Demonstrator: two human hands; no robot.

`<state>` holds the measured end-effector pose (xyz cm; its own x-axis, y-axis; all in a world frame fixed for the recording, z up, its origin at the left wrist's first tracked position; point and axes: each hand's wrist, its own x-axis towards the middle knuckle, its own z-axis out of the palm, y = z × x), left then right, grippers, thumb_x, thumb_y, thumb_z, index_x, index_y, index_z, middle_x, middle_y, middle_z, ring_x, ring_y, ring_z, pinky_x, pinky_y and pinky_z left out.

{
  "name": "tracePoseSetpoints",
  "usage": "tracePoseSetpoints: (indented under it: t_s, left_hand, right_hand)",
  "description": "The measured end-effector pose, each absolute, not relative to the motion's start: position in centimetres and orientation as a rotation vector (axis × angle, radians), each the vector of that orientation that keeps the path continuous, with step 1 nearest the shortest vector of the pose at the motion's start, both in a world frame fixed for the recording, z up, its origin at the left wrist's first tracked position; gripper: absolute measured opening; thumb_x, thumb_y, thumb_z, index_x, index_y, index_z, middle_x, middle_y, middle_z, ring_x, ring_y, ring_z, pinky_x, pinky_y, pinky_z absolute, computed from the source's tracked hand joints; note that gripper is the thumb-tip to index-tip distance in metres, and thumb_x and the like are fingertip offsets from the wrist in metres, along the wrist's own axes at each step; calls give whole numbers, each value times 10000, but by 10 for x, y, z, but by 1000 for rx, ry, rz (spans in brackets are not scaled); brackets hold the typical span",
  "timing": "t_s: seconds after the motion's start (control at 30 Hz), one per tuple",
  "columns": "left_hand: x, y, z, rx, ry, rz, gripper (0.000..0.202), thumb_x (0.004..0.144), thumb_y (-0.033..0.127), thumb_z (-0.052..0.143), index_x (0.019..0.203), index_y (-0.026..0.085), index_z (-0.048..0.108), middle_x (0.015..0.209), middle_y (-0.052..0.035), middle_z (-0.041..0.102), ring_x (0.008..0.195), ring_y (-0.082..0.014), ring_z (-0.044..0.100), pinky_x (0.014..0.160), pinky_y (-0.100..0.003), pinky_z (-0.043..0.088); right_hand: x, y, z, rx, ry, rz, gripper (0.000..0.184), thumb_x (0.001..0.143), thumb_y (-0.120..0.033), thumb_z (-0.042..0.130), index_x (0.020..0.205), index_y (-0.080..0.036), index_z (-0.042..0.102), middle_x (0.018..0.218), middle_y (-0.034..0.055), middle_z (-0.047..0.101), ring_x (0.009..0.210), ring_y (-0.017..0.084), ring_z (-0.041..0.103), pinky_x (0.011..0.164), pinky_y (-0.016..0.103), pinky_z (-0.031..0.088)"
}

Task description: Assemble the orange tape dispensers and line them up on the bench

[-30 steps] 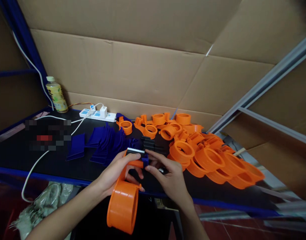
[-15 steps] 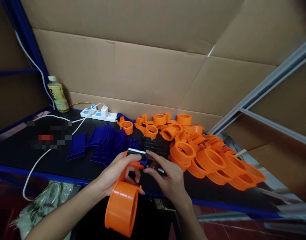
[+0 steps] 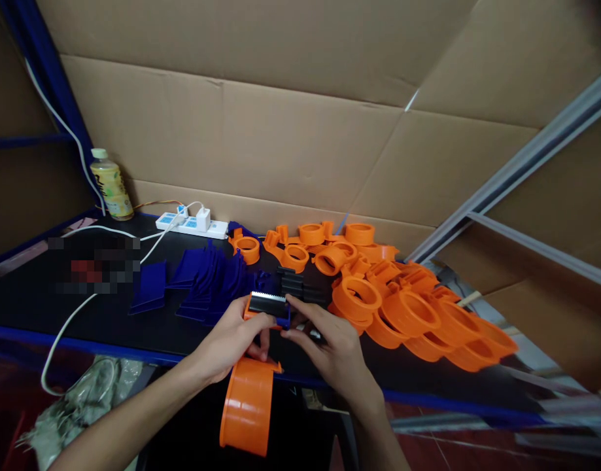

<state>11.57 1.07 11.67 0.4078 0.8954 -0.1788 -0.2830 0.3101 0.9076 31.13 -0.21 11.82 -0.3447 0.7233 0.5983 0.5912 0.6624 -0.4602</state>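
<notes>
An orange tape dispenser (image 3: 248, 405) with a black roller, a white toothed cutter strip and a blue end piece is held over the table's front edge. My left hand (image 3: 231, 340) is closed around its neck, the thumb lying by the roller. At the roller's right end, thumb and forefinger of my right hand (image 3: 334, 347) pinch the blue end piece. Something shiny, too small to name, shows under my right fingers. Just beyond my hands lie black rollers (image 3: 293, 282) and a pile of flat blue plates (image 3: 214, 281).
Many orange dispensers (image 3: 411, 313) are heaped on the black table (image 3: 118, 330) at the right. A white power strip (image 3: 216, 229) and a yellow-labelled bottle (image 3: 112, 186) stand at the back left. White cables cross the left side; a cardboard wall (image 3: 280, 137) closes the back.
The dispenser has turned in my hands, its ring swinging a little to the right and its roller now showing more. My left thumb has slid lower; the right hand keeps its pinch.
</notes>
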Motion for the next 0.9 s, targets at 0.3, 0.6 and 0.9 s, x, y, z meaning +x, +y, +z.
tracePoseSetpoints:
  t_s: [0.3, 0.6, 0.9]
  left_hand:
    - [114, 5, 122, 1045, 777, 943, 140, 831, 239, 625, 861, 207, 492, 523, 89, 529, 411, -85, 451, 531, -306, 586]
    - [104, 4, 128, 1025, 668, 954, 317, 800, 207, 727, 1091, 187, 602, 954, -49, 693, 823, -213, 713, 687, -361, 636]
    - [89, 11, 139, 844, 278, 819, 469, 890, 213, 678, 1355, 180, 633, 1292, -163, 683, 1177, -323, 656, 1018, -544, 517]
  right_hand:
    - [310, -11, 123, -1015, -2116, 83, 472, 958, -283, 670, 1415, -222, 573, 1042, 74, 766, 816, 173, 738, 772, 289, 605]
    - [308, -14, 123, -946, -2078, 42, 508, 961, -205, 646, 1457, -267, 556, 1241, 91, 739, 986, 215, 764, 874, 322, 641]
    - [314, -15, 133, -1014, -1974, 81, 471, 912, -212, 710, 1371, -290, 645, 1307, 76, 706, 1103, 242, 728, 975, 372, 613]
